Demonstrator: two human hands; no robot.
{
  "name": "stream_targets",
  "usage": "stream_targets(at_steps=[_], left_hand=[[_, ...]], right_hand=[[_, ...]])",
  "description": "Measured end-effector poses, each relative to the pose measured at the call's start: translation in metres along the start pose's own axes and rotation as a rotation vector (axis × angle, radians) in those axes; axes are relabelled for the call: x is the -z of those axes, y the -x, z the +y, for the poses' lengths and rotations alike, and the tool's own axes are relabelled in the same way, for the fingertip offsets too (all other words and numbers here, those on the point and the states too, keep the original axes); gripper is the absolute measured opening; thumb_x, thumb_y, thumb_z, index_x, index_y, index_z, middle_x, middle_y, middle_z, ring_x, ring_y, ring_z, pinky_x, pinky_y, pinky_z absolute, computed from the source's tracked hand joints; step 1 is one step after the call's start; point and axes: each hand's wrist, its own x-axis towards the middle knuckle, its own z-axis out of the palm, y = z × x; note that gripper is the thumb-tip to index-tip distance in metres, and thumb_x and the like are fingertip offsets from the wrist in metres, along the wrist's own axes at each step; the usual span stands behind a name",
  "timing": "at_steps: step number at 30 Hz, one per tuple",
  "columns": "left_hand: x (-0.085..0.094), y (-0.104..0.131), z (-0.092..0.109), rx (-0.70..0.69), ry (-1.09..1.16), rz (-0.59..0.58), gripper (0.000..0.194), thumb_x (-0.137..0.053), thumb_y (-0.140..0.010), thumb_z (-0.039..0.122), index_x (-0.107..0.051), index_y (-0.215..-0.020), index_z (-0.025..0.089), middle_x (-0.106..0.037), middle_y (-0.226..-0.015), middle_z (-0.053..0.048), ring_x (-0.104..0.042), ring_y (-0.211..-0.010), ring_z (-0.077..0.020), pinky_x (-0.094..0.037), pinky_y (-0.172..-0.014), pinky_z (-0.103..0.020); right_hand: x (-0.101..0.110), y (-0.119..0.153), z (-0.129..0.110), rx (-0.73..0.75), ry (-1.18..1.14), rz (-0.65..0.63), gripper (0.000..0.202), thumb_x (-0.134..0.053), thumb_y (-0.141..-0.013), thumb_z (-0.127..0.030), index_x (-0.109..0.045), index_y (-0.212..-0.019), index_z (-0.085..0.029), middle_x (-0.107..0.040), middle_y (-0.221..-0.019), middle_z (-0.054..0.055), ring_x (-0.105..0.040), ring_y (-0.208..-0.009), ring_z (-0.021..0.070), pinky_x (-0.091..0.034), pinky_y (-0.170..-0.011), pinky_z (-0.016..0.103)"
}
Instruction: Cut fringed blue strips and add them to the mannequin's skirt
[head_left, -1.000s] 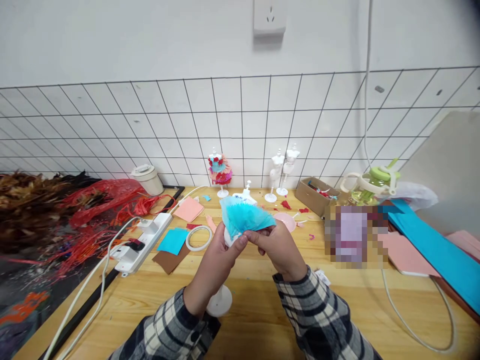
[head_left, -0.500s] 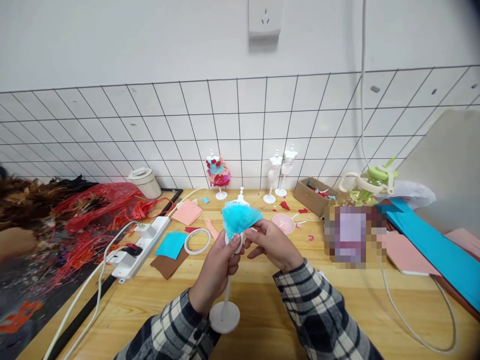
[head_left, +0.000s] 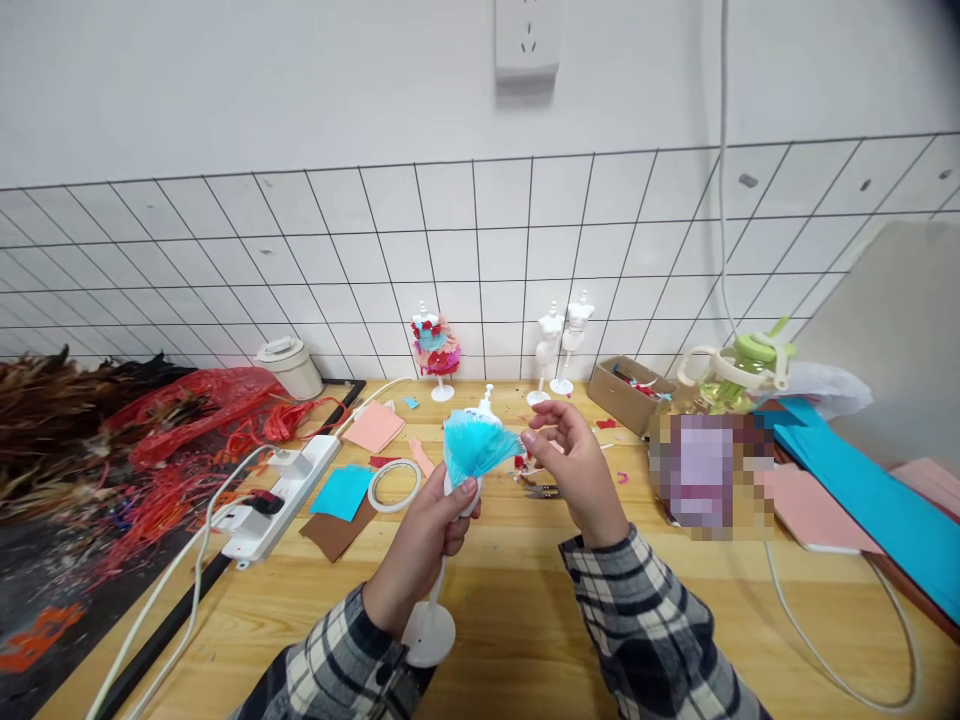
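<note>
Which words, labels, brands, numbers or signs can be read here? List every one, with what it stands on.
None can be read.
Pixelated item at right: blurred out, nothing legible.
Power strip: any marking is too small to read.
Orange patch at lower left: too blurred to tell whether it holds letters.
Wall socket: holes show, but no legible lettering.

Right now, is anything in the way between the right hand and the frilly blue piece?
No, nothing visible is. The right hand is right by the near corner of the frilly blue piece; I can't tell whether they touch.
</note>
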Motion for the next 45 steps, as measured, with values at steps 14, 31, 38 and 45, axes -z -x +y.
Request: stream_targets(at_steps=[14,31,38,45], left_hand=[[0.000,-0.004,-0.015,-0.156,-0.348,-0.008,0.046,-0.067,-0.079,0.048,-0.053,-0.112,0.020,-0.055,-0.082,0.000,-0.047,-0.070,-0.0143,-0.038,-0.061,-0.024],[0.040,-0.035,-0.027,-0.344,-0.013,0.310,0.036,-0.077,-0.069,0.039,-0.051,-0.080,0.016,-0.054,-0.071,0.003,-0.049,-0.062,-0.0098,-0.041,-0.059,-0.022],[0.060,-0.022,-0.048,-0.336,-0.443,0.306,0.082,-0.082,-0.061,0.032,-0.043,-0.133,0.022,-0.053,-0.133,-0.015,-0.053,-0.119,-0.0282,-0.046,-0.092,-0.042],[0.081,0.015,-0.104,-0.467,-0.950,-0.043,0.019,-0.054,-0.084,0.017,-0.069,-0.094,0.022,-0.066,-0.101,-0.009,-0.058,-0.098,-0.0239,-0.046,-0.088,-0.041]], right_hand=[[-0.005,0.004,0.002,0.260,0.276,0.239,0.043,-0.062,-0.081,-0.033,-0.050,-0.122,-0.025,-0.054,-0.129,0.009,-0.052,-0.117,0.0238,-0.044,-0.095,0.044],[-0.074,0.041,0.077,0.066,0.673,-0.562,0.017,-0.056,-0.085,-0.026,-0.071,-0.090,-0.022,-0.072,-0.077,0.005,-0.063,-0.070,0.0203,-0.042,-0.067,0.030],[-0.054,0.001,0.090,0.026,0.609,-0.338,0.019,-0.052,-0.088,-0.024,-0.067,-0.077,-0.022,-0.067,-0.064,0.002,-0.062,-0.062,0.0190,-0.042,-0.060,0.028],[-0.026,-0.086,0.122,-0.115,0.673,-0.136,0.018,-0.049,-0.090,-0.021,-0.066,-0.091,-0.016,-0.072,-0.083,0.008,-0.067,-0.070,0.0156,-0.046,-0.064,0.025]])
